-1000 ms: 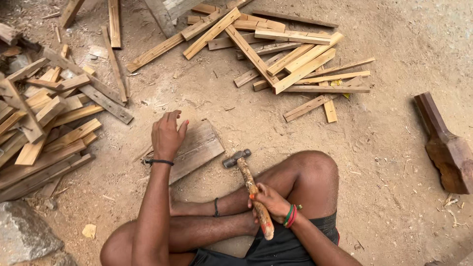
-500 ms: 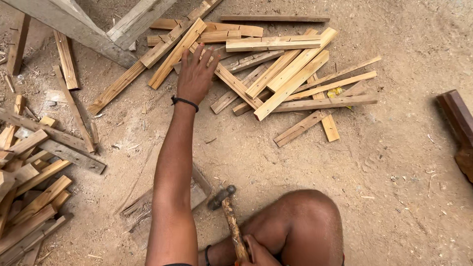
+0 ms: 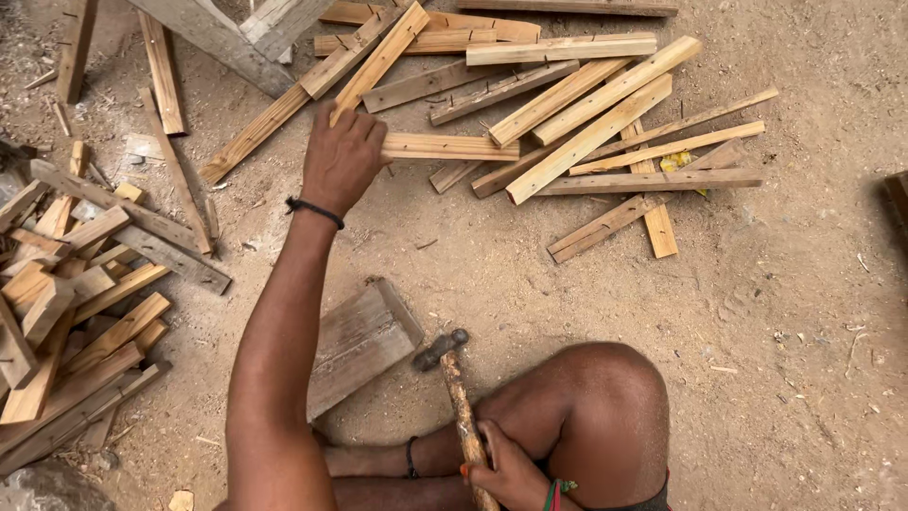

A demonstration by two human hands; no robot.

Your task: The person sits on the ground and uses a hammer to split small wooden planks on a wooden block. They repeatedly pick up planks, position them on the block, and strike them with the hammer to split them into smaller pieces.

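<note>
My left hand (image 3: 342, 156) is stretched far forward and closed on the end of a pale wooden slat (image 3: 449, 147) that lies at the near edge of a scattered pile of slats (image 3: 605, 114). A black band sits on that wrist. My right hand (image 3: 506, 468) rests low by my bent knee and grips the wooden handle of a hammer (image 3: 456, 393), whose metal head lies on the ground. A flat weathered board (image 3: 359, 341) lies on the dirt just left of the hammer head.
A heap of short wood offcuts (image 3: 66, 303) fills the left side. Long planks (image 3: 227, 43) lie at the top left. My knee (image 3: 591, 407) takes up the bottom centre. Sandy ground with chips spreads to the right.
My left hand has reached from the flat board out to the slat pile and closed on one slat. The view has tilted forward. The hammer hand has stayed by my knee.
</note>
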